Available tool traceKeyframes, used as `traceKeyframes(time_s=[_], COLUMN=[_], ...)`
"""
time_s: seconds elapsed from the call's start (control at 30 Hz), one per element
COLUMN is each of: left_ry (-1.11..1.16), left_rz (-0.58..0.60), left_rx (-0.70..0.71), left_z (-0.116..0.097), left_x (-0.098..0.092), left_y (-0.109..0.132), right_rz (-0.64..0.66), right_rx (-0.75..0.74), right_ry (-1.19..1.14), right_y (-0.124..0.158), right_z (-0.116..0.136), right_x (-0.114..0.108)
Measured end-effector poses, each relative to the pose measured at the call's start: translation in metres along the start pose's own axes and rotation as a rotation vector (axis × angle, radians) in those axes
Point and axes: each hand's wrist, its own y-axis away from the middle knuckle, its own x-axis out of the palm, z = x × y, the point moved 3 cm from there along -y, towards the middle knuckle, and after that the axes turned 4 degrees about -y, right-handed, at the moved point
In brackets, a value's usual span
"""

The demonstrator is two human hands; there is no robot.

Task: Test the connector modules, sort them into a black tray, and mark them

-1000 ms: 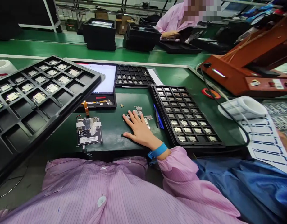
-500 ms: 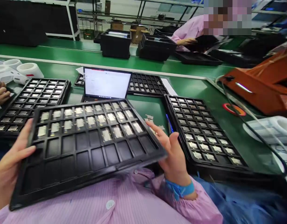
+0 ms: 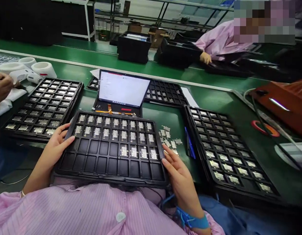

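A black compartment tray (image 3: pixel 98 164) is held between my two hands in front of my body, its near edge close to my pink striped smock. My left hand (image 3: pixel 56 143) grips the left edge, thumb on top of the rim. At the opposite edge, my right hand (image 3: pixel 176 166) is closed on the side, wearing a blue wrist strap (image 3: pixel 193 220) at the wrist. Small silvery metal parts (image 3: pixel 115 133) fill the two far rows and some right-hand pockets of the third row; the nearest row is bare. Behind the tray stands a screen (image 3: pixel 124 86), lit white.
Loose silvery parts (image 3: pixel 167 133) lie on the green bench by a blue pen-like object (image 3: pixel 189 143). Filled trays stand left (image 3: pixel 46 107) and right (image 3: pixel 224 147). White rolls (image 3: pixel 44 70) and another person's hand (image 3: pixel 2 86) are at far left. A co-worker (image 3: pixel 218 39) works across the bench.
The tray has come down and levelled out, moving away from my body toward the screen. Both hands have stayed on its sides. The co-worker's hand has lowered.
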Motion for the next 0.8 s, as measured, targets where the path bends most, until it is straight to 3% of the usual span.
traceKeyframes(time_s=[0.23,0.4,0.63,0.8], left_ry=[-0.583,-0.963,-1.134,-1.095], left_rz=[-0.054,-0.085,-0.078,-0.042], left_rx=[0.177,0.33,0.425,0.436], left_z=[0.01,0.007,0.0,-0.027], left_x=[-0.007,-0.001,0.007,0.028], left_y=[-0.036,-0.042,-0.035,-0.002], right_rz=[0.007,-0.01,0.035,0.018], right_rx=[-0.094,-0.236,-0.323,-0.346], right_ry=[0.38,0.667,0.904,0.905], right_y=[-0.016,-0.022,-0.02,-0.009], right_z=[0.0,0.002,0.003,0.015], right_x=[0.0,0.007,0.02,0.018])
